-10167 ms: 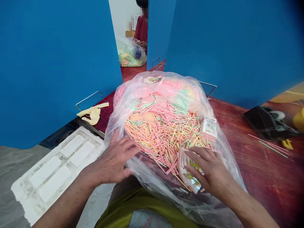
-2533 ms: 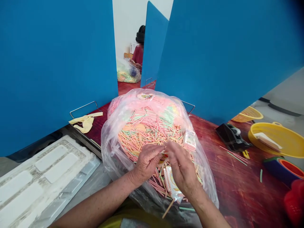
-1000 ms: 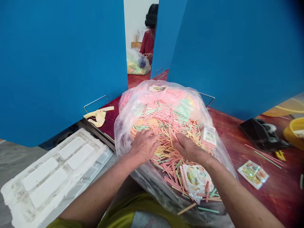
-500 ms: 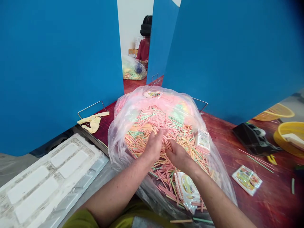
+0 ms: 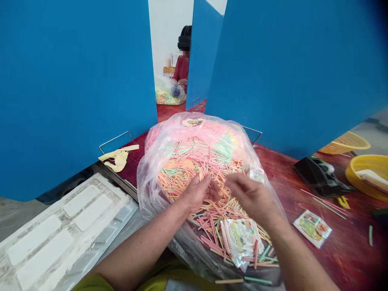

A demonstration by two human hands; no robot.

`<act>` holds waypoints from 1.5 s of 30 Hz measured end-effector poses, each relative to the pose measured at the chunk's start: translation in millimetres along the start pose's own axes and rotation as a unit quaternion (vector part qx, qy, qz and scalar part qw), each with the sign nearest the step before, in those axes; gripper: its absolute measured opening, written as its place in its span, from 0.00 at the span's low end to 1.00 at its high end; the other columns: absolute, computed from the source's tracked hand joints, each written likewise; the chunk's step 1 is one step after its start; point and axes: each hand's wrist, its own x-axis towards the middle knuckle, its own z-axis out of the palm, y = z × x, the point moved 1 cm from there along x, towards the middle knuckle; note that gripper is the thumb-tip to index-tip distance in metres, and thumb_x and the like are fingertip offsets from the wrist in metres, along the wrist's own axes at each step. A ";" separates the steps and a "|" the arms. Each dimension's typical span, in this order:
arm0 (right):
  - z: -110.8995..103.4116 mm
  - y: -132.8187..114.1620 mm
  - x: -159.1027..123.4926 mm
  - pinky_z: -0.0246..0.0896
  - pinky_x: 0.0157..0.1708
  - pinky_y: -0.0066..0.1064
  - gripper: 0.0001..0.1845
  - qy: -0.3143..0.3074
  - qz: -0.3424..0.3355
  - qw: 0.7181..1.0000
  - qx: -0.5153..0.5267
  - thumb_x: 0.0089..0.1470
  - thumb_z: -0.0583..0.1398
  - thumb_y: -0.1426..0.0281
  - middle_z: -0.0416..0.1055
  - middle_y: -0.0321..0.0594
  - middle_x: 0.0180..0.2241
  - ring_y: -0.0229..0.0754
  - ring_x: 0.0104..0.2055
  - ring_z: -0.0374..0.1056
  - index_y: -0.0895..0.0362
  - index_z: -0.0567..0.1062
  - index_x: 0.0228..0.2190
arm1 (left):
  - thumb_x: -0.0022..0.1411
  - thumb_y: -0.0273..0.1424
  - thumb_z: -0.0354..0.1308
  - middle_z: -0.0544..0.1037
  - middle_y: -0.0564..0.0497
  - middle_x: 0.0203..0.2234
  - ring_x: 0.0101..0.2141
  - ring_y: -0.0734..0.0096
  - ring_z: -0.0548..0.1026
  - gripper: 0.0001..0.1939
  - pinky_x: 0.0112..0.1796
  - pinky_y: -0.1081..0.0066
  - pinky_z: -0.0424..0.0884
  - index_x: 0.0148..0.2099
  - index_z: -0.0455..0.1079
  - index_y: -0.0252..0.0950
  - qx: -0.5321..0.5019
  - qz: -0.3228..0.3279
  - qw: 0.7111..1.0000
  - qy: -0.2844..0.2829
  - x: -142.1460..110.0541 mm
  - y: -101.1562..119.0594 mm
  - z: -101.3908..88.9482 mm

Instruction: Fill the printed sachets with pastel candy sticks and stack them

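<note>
A large clear plastic bag [image 5: 144,182] sits open on the table, full of thin pink, orange, yellow and green sticks [image 5: 188,161]. My left hand [image 5: 198,193] is cupped over the pile, with a few sticks standing up between its fingers. My right hand [image 5: 250,194], slightly blurred, is apart from it and holds nothing I can see. Its fingertips are near the pile, and a small printed packet [image 5: 256,174] lies just beyond them. A loose stack of printed packets [image 5: 241,240] lies on the sticks nearer me.
A single printed packet [image 5: 312,228] lies on the red wooden table [image 5: 357,258], near a black tape dispenser [image 5: 321,182] and a yellow basin [image 5: 365,171]. Blue partitions [image 5: 75,81] stand ahead. A white moulded tray [image 5: 63,222] lies left. A co-worker [image 5: 182,70] sits beyond.
My right hand has moved right, away from my left hand. My left hand has turned upward with sticks in it. The view has shifted slightly.
</note>
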 end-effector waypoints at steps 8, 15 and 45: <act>-1.0 -16.3 17.9 0.61 0.37 0.34 0.14 -0.165 -0.014 0.973 -0.160 0.57 0.47 0.69 0.68 0.46 0.36 0.42 0.37 0.66 0.59 0.69 0.38 | 0.53 0.39 0.56 0.58 0.60 0.14 0.15 0.85 0.53 0.15 0.17 0.79 0.49 0.24 0.60 0.33 0.197 -0.072 0.966 -0.148 -11.5 3.3 3.4; -1.1 -24.1 -16.4 0.57 0.34 0.28 0.10 -0.154 0.029 0.984 -0.085 0.48 0.53 0.79 0.65 0.38 0.29 0.37 0.33 0.62 0.58 0.72 0.28 | 0.45 0.19 0.51 0.65 0.58 0.20 0.23 0.82 0.60 0.05 0.24 0.78 0.58 0.27 0.65 0.32 0.295 -0.043 0.936 -0.185 -12.7 2.3 13.1; -32.0 58.3 -139.5 0.63 0.33 0.31 0.08 0.054 0.130 0.990 -0.006 0.53 0.53 0.72 0.66 0.40 0.29 0.39 0.33 0.64 0.56 0.71 0.28 | 0.57 0.32 0.51 0.74 0.49 0.26 0.31 0.65 0.69 0.09 0.37 0.63 0.56 0.28 0.69 0.35 0.788 0.108 0.587 -0.152 4.2 -47.6 57.9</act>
